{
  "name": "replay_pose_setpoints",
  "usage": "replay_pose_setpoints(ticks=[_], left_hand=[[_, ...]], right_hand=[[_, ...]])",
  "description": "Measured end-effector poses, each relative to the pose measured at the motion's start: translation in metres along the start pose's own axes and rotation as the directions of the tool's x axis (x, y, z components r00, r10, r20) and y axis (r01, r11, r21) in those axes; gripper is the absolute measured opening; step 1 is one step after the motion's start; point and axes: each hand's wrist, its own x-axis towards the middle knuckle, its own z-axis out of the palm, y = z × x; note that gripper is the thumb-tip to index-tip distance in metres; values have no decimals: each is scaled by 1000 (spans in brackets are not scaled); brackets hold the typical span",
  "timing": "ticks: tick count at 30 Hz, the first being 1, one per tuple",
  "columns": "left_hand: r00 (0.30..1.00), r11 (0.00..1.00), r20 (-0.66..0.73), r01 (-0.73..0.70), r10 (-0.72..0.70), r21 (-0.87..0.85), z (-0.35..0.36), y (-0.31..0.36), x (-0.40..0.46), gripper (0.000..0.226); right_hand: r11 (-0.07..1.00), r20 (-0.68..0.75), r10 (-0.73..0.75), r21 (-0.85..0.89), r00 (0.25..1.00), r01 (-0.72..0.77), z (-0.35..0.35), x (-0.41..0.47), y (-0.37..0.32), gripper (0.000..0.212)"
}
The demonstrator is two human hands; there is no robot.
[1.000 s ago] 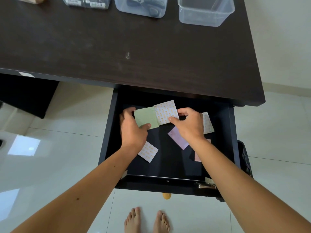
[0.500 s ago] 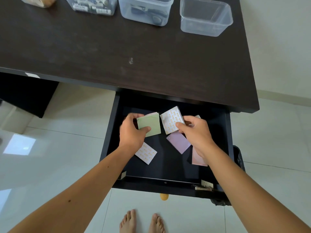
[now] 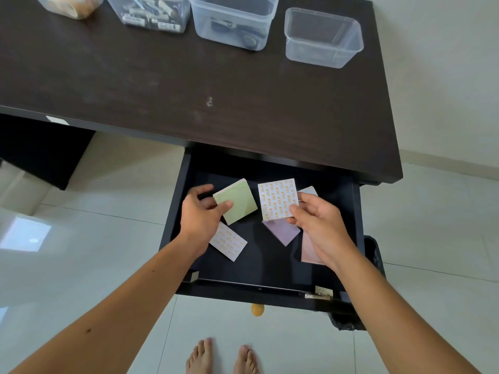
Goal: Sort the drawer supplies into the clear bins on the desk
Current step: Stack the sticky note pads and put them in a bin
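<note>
Black bag (image 3: 374,265) beside drawer, 2 bare feet (image 3: 222,356) on tiled floor (image 3: 81,238)

The desk (image 3: 189,85) top was wide open between its front edge and the row of clear bins (image 3: 232,22) at the back, so plenty of room there. The desk's front edge overhung the back of the drawer (image 3: 270,265). Inside it, loose note pads (image 3: 228,244) sat left and right, with bare floor down the middle.

Pink pad (image 3: 307,251) half under right hand (image 3: 318,225); leftmost bin (image 3: 70,6) cropped.
</note>
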Motion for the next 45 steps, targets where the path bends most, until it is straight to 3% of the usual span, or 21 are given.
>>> replay_pose_setpoints(ticks=[2,7,15,18,25,27,31,37,41,45], left_hand=[[999,998,38,9,-7,-55,0,2,-3,54],[985,987,172,6,22,-161,1,6,-10,23],[960,977,269,-25,83,-211,-5,6,-16,36],[948,975,301,-40,105,-217,-5,7,-18,44],[949,977,258,-140,179,-163,-1,7,-20,35],[948,974,248,-162,199,-160,0,8,-21,35],[953,974,230,-162,196,-159,1,6,-20,34],[955,972,213,-172,205,-164,3,6,-19,32],[947,970,248,-161,204,-182,4,10,-20,32],[931,972,302,-154,203,-179,4,12,-21,48]], right_hand=[[1000,5,-4,11,1000,4,2,-3,-1,37],[996,24,-10,94,1000,8,8,-9,-5,34],[995,19,-33,93,999,32,17,-11,-6,25],[976,56,8,217,998,-20,21,-13,-8,25],[928,130,80,353,988,-122,24,-17,-16,21],[934,118,87,335,989,-122,21,-16,-19,15],[991,17,30,129,999,-32,14,-9,-19,16],[960,75,66,268,995,-84,17,-10,-19,20],[972,19,50,231,999,-53,28,-11,-17,19],[983,-3,23,184,1000,-22,39,-14,-15,19]])
